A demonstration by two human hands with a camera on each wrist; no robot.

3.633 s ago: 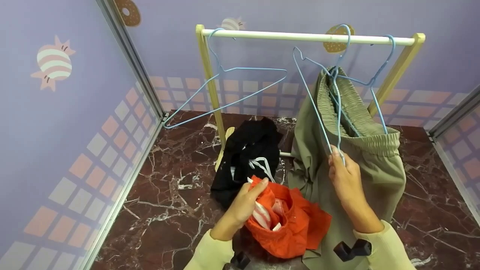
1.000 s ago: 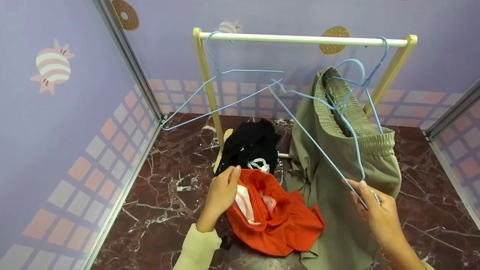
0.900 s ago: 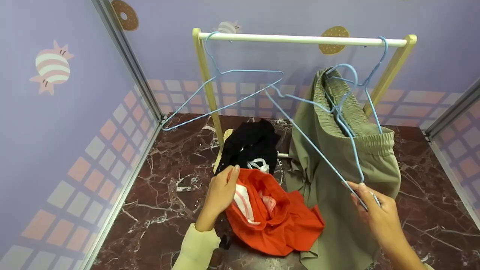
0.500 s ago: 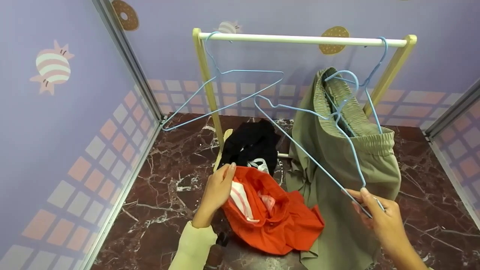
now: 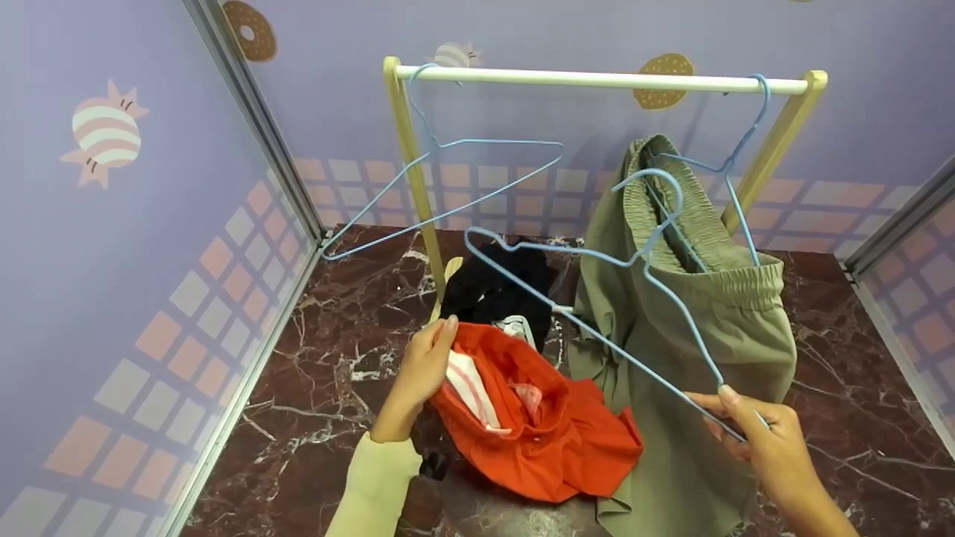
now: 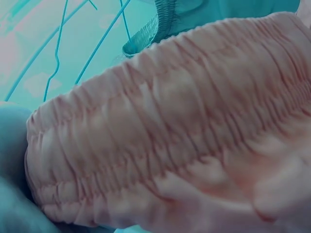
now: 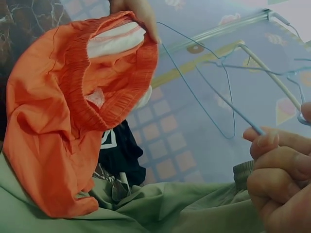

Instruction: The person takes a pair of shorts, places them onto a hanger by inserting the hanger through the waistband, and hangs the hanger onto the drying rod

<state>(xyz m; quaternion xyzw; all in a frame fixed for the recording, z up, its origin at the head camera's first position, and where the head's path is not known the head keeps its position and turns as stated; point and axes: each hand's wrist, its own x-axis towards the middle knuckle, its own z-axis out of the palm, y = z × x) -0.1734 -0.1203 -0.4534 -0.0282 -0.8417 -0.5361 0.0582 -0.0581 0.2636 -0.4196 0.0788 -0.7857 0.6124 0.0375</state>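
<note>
My left hand [image 5: 423, 363] pinches the waistband of orange-red shorts [image 5: 589, 440] at its left side. The waistband gapes, showing a white, pink-striped lining inside. In the left wrist view the gathered elastic of the shorts [image 6: 160, 121] fills most of the picture. My right hand [image 5: 765, 440] grips one end of a blue wire hanger [image 5: 597, 339]. The hanger is off the rail, its hook up and its other end pointing left, above and behind the shorts. The right wrist view shows the right hand's fingers [image 7: 274, 182] curled at the hanger, apart from the shorts.
A wooden rack with a white rail [image 5: 597, 77] stands at the back. A bare blue hanger [image 5: 448, 216] hangs on its left. Olive trousers [image 5: 716, 343] hang from another hanger [image 5: 735, 179] at right. Black clothing [image 5: 500, 287] lies on the marbled floor [image 5: 336, 418].
The right hand has taken the hanger off the rail and lowered it toward the shorts. The left hand has drawn the waistband left, and it gapes wider.
</note>
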